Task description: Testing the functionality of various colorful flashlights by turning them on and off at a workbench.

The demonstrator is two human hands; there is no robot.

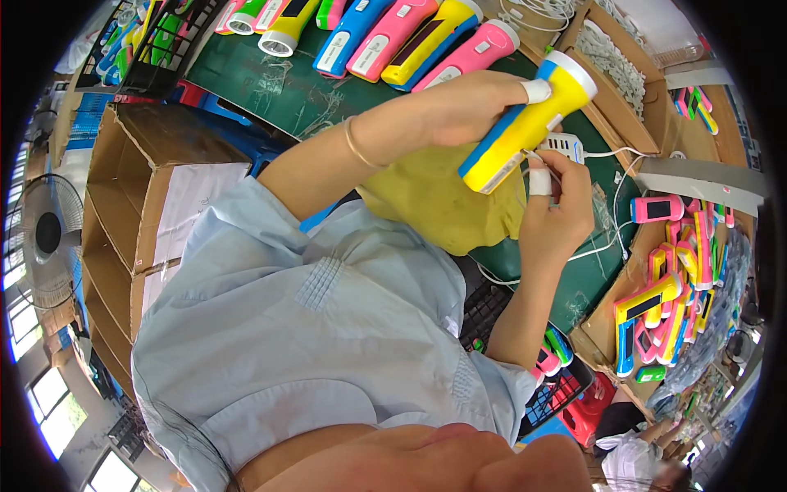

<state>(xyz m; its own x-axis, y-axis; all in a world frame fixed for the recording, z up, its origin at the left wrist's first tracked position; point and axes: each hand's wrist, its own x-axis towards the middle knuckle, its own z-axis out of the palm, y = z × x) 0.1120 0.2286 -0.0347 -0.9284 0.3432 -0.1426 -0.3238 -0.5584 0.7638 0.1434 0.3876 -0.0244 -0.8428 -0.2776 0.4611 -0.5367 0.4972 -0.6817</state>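
My left hand [479, 102] is closed around a yellow and blue flashlight [525, 131] with a white rim, which it holds tilted above the bench. My right hand [559, 205] has its thumb and fingers pinched on a small cable plug [531, 153], right at the flashlight's side; I cannot tell whether the tip is inserted. White tape wraps digits of both hands. Just behind the flashlight is a white multi-port charger hub [564, 146] with white cables. A yellow cloth [447, 201] lies below the hands.
Several pink, blue and yellow flashlights [393, 37] line the far side of the green bench [246, 70]. A carton of white parts [611, 61] stands far right. More flashlights fill a box [672, 287] at right. Cardboard shelving [123, 205] and a fan [47, 234] are left.
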